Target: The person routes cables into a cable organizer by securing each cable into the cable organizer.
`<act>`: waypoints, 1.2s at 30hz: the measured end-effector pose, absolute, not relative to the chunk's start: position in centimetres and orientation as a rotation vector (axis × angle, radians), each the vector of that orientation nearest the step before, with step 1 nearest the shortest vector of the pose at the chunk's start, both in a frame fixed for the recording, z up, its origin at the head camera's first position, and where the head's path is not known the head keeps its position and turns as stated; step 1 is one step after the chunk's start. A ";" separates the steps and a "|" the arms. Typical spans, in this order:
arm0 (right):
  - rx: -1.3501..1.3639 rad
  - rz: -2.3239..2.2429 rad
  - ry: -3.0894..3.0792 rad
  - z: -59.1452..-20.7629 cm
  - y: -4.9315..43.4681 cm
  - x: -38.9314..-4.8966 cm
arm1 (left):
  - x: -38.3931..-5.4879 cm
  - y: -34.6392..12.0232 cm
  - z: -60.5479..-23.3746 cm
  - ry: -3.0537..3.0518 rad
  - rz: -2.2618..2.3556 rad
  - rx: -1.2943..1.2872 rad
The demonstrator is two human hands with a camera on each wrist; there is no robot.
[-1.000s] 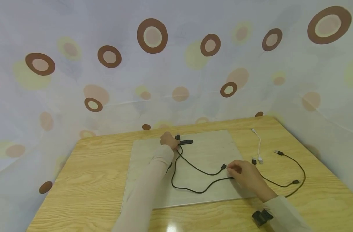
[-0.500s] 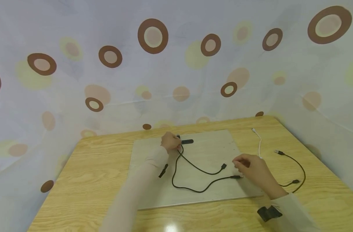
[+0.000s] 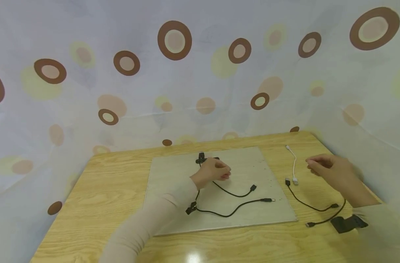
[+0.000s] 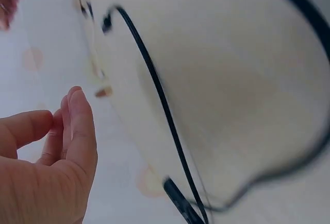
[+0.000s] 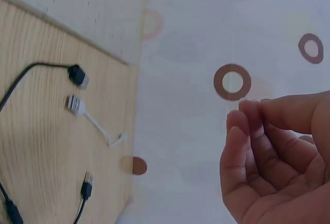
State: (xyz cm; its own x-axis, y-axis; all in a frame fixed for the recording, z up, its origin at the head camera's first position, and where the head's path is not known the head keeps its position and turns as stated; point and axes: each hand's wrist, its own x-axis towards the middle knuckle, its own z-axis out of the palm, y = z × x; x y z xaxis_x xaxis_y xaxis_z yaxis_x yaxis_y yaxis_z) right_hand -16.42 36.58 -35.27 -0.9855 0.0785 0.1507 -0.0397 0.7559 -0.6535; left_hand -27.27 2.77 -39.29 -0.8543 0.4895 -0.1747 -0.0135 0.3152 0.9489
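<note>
My left hand [image 3: 214,170] is over the back middle of the pale board [image 3: 242,171], fingers loosely bent and holding nothing. In the left wrist view, its thumb and fingers come near each other beside a black cable [image 4: 160,90]. That cable runs on the board from a black bar [image 3: 200,161] near the back edge, with ends at a plug [image 3: 253,187] and a barrel-like connector [image 3: 267,199]. My right hand [image 3: 333,171] hovers at the right of the table, thumb against fingertips and nothing between them. The left hand hides part of the cable and bar.
To the board's right lie a short white USB cable [image 3: 294,164] and a black USB cable [image 3: 300,201]. Another black cable [image 3: 328,220] passes under the right forearm. A patterned cloth [image 3: 203,73] stands behind the wooden table [image 3: 114,190].
My left hand has left the black bar and come forward and right. The right hand has moved away from the barrel connector, to the right beyond the board.
</note>
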 end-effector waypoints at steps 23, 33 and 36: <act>-0.026 0.623 -2.989 -40.6 47.6 -20.4 | -19.1 10.9 -41.2 1.785 1.487 0.545; -0.056 0.592 -3.075 -43.6 49.5 -22.7 | -17.6 11.8 -41.5 1.672 1.491 0.523; -0.049 0.557 -3.089 -44.0 49.5 -23.0 | -17.6 11.8 -41.5 1.675 1.484 0.534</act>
